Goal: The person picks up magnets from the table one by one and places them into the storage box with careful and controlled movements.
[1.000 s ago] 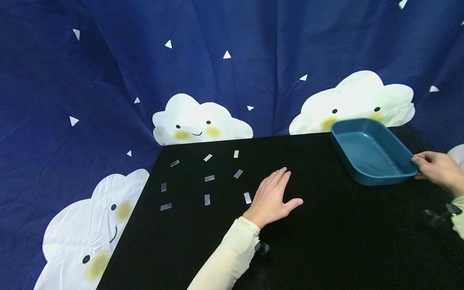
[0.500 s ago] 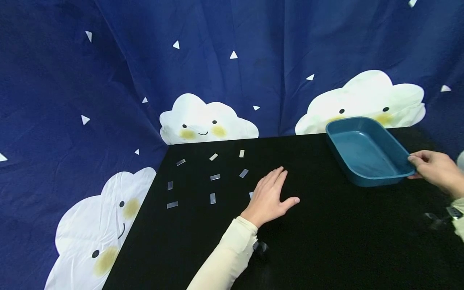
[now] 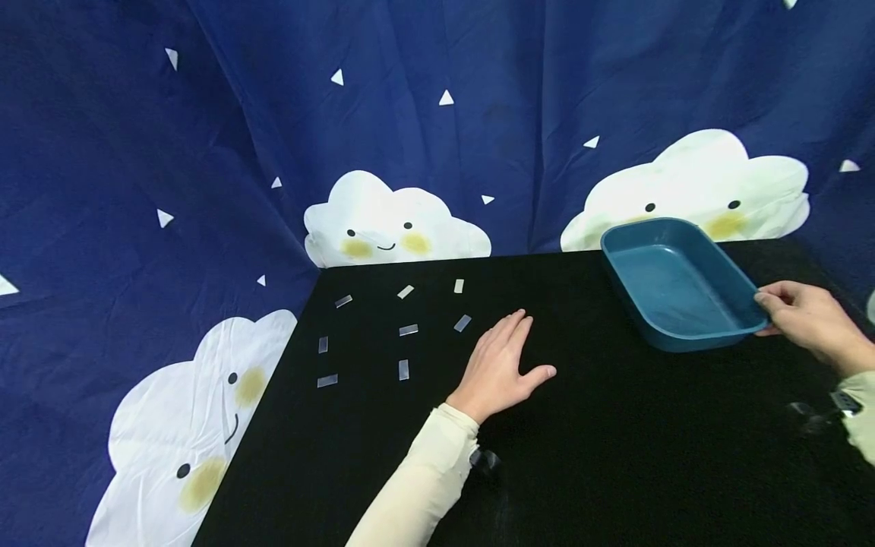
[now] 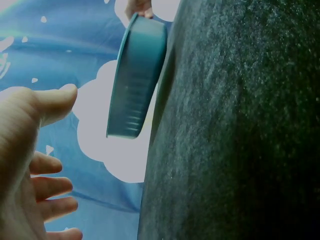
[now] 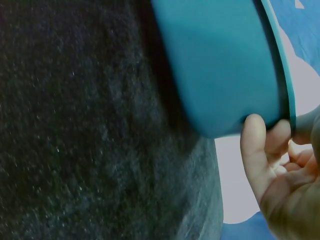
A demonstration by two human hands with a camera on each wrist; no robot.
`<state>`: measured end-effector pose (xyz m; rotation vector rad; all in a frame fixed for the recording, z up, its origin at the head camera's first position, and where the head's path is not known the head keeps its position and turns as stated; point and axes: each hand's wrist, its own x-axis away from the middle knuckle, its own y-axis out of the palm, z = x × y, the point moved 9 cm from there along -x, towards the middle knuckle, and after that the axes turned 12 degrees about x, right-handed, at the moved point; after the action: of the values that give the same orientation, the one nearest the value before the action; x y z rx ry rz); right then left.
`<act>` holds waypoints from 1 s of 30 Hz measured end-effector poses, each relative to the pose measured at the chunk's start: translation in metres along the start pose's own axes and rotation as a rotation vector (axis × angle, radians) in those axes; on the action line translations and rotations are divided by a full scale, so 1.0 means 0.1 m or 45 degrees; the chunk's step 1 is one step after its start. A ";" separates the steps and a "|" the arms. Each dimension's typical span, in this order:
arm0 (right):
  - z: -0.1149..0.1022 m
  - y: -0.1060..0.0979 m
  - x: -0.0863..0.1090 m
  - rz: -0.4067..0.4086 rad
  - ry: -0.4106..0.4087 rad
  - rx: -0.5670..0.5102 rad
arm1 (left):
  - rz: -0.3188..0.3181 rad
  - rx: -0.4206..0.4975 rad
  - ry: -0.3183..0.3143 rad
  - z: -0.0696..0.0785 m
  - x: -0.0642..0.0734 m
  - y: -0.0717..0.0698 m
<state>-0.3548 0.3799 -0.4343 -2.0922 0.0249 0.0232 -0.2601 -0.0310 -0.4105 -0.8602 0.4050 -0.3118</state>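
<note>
A blue rectangular plastic tray point(image 3: 683, 289) is at the right of the black table in the head view, with nothing seen inside it. My right hand point(image 3: 810, 315) pinches its near right rim, thumb on top and fingers beneath. In the right wrist view the fingers point(image 5: 255, 145) press the tray's outer wall point(image 5: 220, 65). My left hand point(image 3: 497, 368) hovers palm-down left of the tray, fingers straight, thumb spread, holding nothing. Left of it lie several small clear rectangular pieces, such as one piece point(image 3: 408, 330) and another point(image 3: 462, 324).
The black table point(image 3: 581, 471) meets a blue curtain point(image 3: 410, 45) printed with white clouds and triangles at its back and left edges. A pale piece point(image 3: 459, 286) and another pale piece point(image 3: 405, 292) lie near the back edge.
The tray has moved slightly left with my right hand still pinching its rim. My left hand has shifted little, and now hides the small piece nearest to it. The head view has turned slightly right.
</note>
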 end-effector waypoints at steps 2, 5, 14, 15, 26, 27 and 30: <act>-0.04 0.00 0.01 -0.004 0.009 0.005 | 0.008 0.003 -0.007 -0.02 0.00 -0.02; -0.10 0.02 0.02 -0.018 0.015 0.008 | 0.018 0.008 -0.020 -0.05 0.01 -0.05; -0.28 0.13 0.06 -0.143 -0.043 -0.077 | 0.023 -0.018 -0.067 -0.17 0.05 -0.14; -0.30 0.14 0.06 -0.159 -0.049 -0.085 | 0.027 -0.021 -0.073 -0.18 0.06 -0.16; -0.47 0.25 0.10 -0.205 -0.081 -0.120 | 0.065 0.030 -0.085 -0.28 0.10 -0.29; -0.48 0.26 0.11 -0.201 -0.081 -0.123 | 0.064 0.036 -0.089 -0.29 0.10 -0.30; -0.54 0.27 0.13 -0.182 -0.088 -0.136 | 0.064 0.033 -0.098 -0.31 0.12 -0.32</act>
<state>-0.3422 0.3195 -0.4314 -2.1939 -0.1716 0.0104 -0.2674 -0.0765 -0.4066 -0.8328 0.3494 -0.2364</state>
